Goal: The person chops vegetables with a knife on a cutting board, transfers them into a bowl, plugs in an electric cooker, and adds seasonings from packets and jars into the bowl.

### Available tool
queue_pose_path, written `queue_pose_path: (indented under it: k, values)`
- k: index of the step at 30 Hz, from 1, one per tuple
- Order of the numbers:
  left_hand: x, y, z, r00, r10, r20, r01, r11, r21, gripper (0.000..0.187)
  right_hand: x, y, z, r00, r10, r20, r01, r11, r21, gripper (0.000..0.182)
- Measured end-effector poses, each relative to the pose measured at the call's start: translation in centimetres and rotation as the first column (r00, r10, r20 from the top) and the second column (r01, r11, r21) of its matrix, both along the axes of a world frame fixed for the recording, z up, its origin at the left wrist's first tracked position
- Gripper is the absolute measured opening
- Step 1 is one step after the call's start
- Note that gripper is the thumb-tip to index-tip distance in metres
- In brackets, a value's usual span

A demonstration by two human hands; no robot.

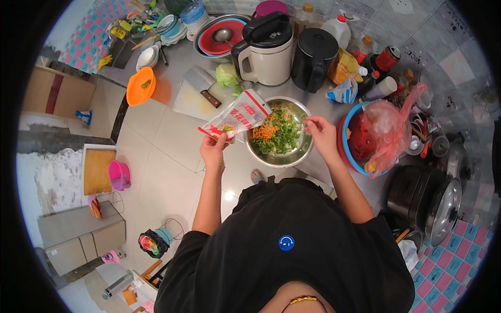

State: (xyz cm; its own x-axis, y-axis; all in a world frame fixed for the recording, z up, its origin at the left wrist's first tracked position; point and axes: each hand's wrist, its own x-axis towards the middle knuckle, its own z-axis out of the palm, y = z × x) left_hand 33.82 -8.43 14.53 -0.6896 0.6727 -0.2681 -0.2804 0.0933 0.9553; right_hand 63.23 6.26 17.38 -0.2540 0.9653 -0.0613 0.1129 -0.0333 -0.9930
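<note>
My left hand grips the lower end of a white and red printed plastic packet, tilted with its upper end over the left rim of a steel bowl. Inside the bowl lie shredded orange carrot, chopped greens and pale shreds. My right hand is at the bowl's right rim with its fingertips pinched together. What those fingers hold, if anything, is too small to make out. Left of the bowl, a cleaver lies on a cutting board near a piece of cabbage.
Behind the bowl stand a white soy milk maker and a black kettle. To the right is a blue basin with a red plastic bag. An orange basket sits at the counter's left edge.
</note>
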Motion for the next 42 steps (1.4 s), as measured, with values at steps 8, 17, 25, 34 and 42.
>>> queue_pose_path:
  k: [8, 17, 25, 34, 42]
  values:
    - [0.6, 0.1, -0.1, 0.960, -0.074, 0.269, 0.064, 0.997, 0.044, 0.021, -0.1, 0.5, -0.3, 1.000, 0.014, -0.016, -0.014, 1.000, -0.009, 0.014]
    - [0.2, 0.7, -0.8, 0.999, -0.037, -0.025, 0.038, 0.999, 0.035, 0.023, 0.4, 1.2, -1.0, 0.999, 0.009, -0.043, -0.010, 0.999, -0.041, 0.014]
    - [0.4, 1.2, -0.6, 0.999, 0.006, -0.053, -0.003, 0.998, 0.056, 0.022, 0.3, 1.5, -1.4, 0.999, 0.023, -0.046, -0.025, 0.999, -0.047, 0.014]
    - [0.6, 1.2, -1.0, 0.999, 0.010, -0.050, -0.008, 0.999, 0.038, 0.022, -0.1, 1.8, -1.4, 0.999, 0.027, -0.039, -0.030, 0.997, -0.075, 0.015]
    - [0.4, 1.9, -1.3, 0.961, -0.051, 0.270, 0.029, 0.996, 0.084, 0.024, -0.4, 2.3, -0.6, 0.996, 0.081, -0.042, -0.085, 0.992, -0.089, 0.021]
